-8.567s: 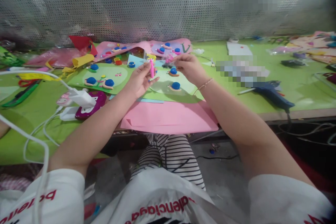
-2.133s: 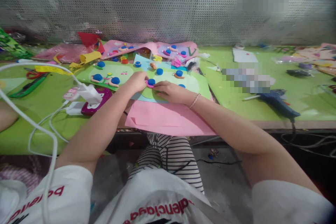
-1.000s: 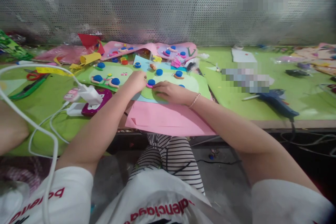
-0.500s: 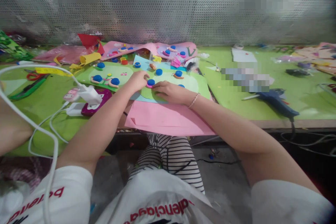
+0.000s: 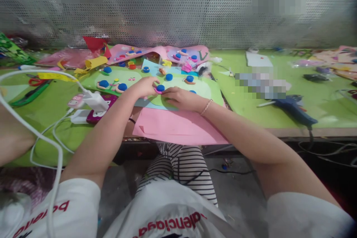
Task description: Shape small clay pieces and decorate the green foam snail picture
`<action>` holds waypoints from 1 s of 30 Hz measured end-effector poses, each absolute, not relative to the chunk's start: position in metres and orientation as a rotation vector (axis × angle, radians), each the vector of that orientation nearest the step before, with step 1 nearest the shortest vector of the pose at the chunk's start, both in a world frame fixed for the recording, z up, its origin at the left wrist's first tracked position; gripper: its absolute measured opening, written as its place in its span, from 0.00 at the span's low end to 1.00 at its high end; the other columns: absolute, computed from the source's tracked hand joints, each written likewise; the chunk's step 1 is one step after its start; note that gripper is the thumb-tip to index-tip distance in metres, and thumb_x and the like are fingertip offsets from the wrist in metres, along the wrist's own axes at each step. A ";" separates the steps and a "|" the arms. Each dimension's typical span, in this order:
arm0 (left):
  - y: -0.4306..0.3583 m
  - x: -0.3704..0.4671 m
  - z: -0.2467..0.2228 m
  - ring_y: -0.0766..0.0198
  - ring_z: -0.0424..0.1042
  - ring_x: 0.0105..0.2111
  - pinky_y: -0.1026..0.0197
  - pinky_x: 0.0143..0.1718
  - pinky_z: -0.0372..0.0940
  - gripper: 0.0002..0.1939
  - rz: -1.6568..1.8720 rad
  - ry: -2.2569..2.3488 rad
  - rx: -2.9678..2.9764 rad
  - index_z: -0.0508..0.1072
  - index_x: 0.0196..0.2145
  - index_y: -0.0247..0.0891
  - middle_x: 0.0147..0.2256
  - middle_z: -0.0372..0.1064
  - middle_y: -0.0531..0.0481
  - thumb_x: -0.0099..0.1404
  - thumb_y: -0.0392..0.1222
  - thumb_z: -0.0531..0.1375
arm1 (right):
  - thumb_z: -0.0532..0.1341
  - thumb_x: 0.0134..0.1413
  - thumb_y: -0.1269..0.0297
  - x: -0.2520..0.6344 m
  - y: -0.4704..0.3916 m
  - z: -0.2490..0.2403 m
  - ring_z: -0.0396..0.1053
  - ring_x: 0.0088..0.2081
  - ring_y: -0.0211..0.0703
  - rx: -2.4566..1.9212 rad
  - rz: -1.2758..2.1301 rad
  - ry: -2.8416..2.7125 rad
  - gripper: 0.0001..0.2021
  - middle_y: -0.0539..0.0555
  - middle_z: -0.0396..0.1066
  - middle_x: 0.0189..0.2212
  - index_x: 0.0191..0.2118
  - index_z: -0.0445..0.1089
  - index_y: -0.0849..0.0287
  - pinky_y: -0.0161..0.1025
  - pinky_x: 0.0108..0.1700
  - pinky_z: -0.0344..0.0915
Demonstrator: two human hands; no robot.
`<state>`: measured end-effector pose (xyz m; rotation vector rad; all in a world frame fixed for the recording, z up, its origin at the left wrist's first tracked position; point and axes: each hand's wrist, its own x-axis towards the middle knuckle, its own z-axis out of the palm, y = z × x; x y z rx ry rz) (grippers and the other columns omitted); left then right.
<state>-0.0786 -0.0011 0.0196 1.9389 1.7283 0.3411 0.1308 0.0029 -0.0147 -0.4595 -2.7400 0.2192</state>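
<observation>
Pink-bodied snail (image 5: 160, 89), blue shell already on, on the green card (image 5: 213, 93): left of it, a pale-bodied snail (image 5: 121, 87) looks finished; left grip (image 5: 146, 85) half-curled against it; just behind, a blue dome (image 5: 169, 77) lacks any visible body; right grip (image 5: 182, 98) loosely bent at its right. Can't tell whether either pinches.

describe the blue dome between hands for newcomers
On the green table, find the green sheet past the pink paper. Between left hand and right hand sits a blue dome, the only one on that sheet with a visible bright pink base.

A white charger (image 5: 96, 101) sits plugged into a purple socket block (image 5: 95, 116), and a perforated metal panel (image 5: 175, 11) stands beyond.
</observation>
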 end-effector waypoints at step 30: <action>-0.017 -0.070 0.036 0.54 0.72 0.45 0.62 0.43 0.64 0.27 0.005 1.795 2.338 0.71 0.50 0.40 0.47 0.73 0.44 0.50 0.38 0.60 | 0.51 0.64 0.67 0.130 0.000 -0.014 0.65 0.55 0.53 -0.481 0.192 -2.772 0.19 0.65 0.64 0.57 0.57 0.65 0.65 0.54 0.58 0.64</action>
